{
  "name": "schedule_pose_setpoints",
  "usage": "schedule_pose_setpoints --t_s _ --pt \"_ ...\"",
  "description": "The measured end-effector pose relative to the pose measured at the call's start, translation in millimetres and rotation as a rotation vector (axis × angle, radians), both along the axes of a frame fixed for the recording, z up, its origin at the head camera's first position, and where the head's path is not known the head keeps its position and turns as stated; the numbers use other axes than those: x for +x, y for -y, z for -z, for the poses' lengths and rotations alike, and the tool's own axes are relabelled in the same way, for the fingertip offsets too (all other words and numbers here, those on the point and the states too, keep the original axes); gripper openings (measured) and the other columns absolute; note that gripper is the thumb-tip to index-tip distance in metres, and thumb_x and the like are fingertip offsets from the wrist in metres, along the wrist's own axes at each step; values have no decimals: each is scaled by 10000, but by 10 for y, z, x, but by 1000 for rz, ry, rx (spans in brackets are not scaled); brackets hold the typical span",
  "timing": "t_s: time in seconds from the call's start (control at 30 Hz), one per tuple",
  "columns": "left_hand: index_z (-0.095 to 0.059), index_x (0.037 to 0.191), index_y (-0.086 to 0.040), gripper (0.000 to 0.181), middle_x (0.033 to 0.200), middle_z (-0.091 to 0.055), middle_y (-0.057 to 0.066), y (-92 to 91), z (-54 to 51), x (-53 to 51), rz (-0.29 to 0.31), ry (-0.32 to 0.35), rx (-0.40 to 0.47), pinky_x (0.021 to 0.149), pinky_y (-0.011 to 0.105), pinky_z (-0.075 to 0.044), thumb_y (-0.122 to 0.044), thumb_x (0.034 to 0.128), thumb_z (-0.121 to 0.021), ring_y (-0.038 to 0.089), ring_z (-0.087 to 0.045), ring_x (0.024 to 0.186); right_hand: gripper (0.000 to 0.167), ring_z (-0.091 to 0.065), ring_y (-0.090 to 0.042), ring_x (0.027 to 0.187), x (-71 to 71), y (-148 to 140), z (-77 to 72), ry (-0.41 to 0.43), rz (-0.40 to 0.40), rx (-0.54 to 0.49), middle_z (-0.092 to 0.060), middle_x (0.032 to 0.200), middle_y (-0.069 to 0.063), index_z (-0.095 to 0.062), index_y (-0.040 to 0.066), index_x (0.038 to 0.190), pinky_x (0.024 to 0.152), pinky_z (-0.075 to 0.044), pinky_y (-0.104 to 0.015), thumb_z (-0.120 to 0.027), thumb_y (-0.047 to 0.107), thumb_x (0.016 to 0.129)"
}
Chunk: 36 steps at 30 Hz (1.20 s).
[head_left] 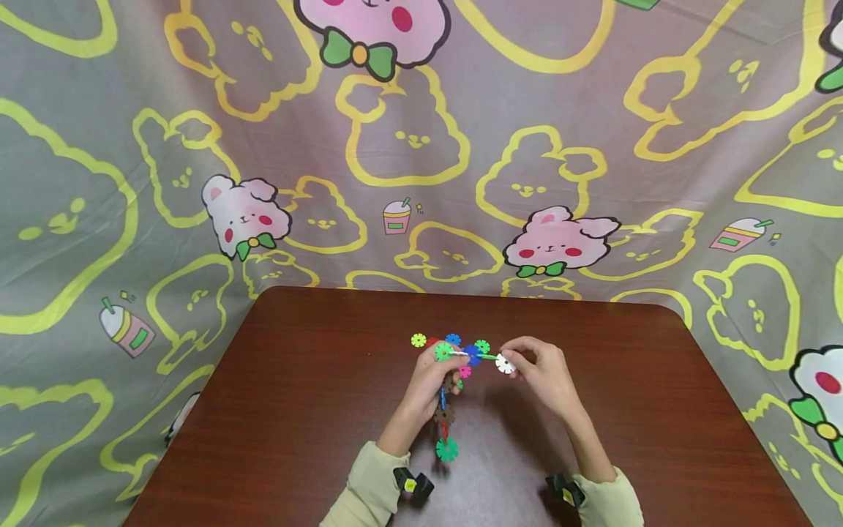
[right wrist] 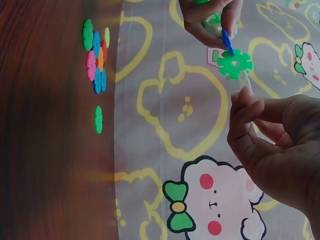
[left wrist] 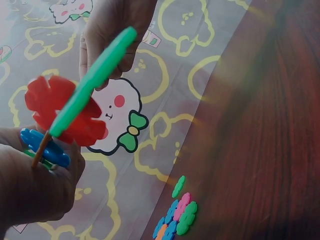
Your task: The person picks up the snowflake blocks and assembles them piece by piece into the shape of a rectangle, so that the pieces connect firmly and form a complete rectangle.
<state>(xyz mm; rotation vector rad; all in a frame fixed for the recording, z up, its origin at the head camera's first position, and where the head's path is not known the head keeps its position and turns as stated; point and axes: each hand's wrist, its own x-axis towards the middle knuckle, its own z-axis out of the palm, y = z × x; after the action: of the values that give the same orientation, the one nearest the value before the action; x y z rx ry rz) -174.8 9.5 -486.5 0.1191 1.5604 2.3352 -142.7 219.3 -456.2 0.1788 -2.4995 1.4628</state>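
Observation:
My left hand point(head_left: 428, 380) grips a joined chain of toothed plastic snowflake discs, its thumb by a blue disc point(head_left: 473, 356). A brown disc point(head_left: 444, 416) and a green disc point(head_left: 447, 449) hang below that hand. In the left wrist view, a red disc point(left wrist: 60, 110) and a small blue disc point(left wrist: 45, 146) show by the left hand. My right hand point(head_left: 545, 369) pinches a white disc point(head_left: 505, 364) between thumb and fingers. In the right wrist view the white disc meets the edge of a green disc point(right wrist: 235, 64), which adjoins the blue one. How deep the slots engage cannot be told.
Loose discs lie on the brown table point(head_left: 316, 395) beyond the hands: yellow point(head_left: 418, 340), blue point(head_left: 453, 339), green point(head_left: 483, 345), pink point(right wrist: 91, 65) and orange point(right wrist: 100, 61) among them. A patterned cloth point(head_left: 435, 205) stands behind the table and at its sides.

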Motion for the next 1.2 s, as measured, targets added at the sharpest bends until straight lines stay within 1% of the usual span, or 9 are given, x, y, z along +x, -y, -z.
schedule_pose_setpoints --t_s 0.13,0.23,0.47,0.63,0.73,0.93,1.03,1.2 --pt "-564 961 -60 156 657 -560 -11 3 0 1 1 -3 0 462 180 -468 -33 926 -714 40 -497 509 41 -619 -155 609 3 7 3 -5 3 0 -690 782 -53 -757 27 984 571 -579 -396 -724 23 960" --pt "-575 957 -61 145 640 -551 -14 1 5 6 3 -9 -7 461 179 -471 -33 925 -714 41 -500 496 40 -624 -171 611 1 10 14 -11 10 -1 -695 788 -56 -758 25 981 571 -580 -396 -726 20 958" --pt "-587 971 -46 147 630 -545 -20 -11 14 8 10 -6 -14 452 176 -464 -34 916 -723 35 -494 485 43 -623 -178 611 -5 28 38 -19 16 2 -698 798 -62 -760 17 982 563 -567 -331 -726 15 957" --pt "-579 981 -42 151 637 -548 -20 -14 7 18 14 -8 -8 447 174 -463 -28 918 -717 31 -493 479 40 -635 -276 622 -1 44 41 -42 22 -7 -684 770 -50 -764 19 969 550 -547 -292 -733 7 948" --pt "-581 983 -44 150 634 -544 -20 -15 8 18 17 -15 -13 448 177 -471 -34 924 -718 32 -492 475 37 -630 -296 619 -2 57 50 -77 35 -9 -674 753 -38 -770 22 954 538 -517 -256 -742 2 939" --pt "-600 944 -39 122 606 -524 -31 -16 17 20 23 -42 -42 453 179 -471 -52 930 -721 40 -486 460 91 -615 -250 591 -4 94 76 -160 70 -9 -662 734 -15 -783 53 913 514 -453 -205 -751 -33 919" --pt "-617 898 -45 112 590 -505 -34 -17 21 23 22 -59 -58 458 180 -467 -59 929 -723 56 -483 450 114 -600 -194 574 -7 117 84 -208 81 -14 -659 735 -8 -782 52 894 503 -437 -196 -752 -56 907" --pt "-638 854 -51 114 589 -483 -28 -25 23 27 8 -72 -86 462 184 -458 -54 916 -733 74 -477 451 128 -551 -92 575 -20 153 107 -258 99 -15 -641 723 8 -781 38 871 504 -415 -187 -755 -86 888"
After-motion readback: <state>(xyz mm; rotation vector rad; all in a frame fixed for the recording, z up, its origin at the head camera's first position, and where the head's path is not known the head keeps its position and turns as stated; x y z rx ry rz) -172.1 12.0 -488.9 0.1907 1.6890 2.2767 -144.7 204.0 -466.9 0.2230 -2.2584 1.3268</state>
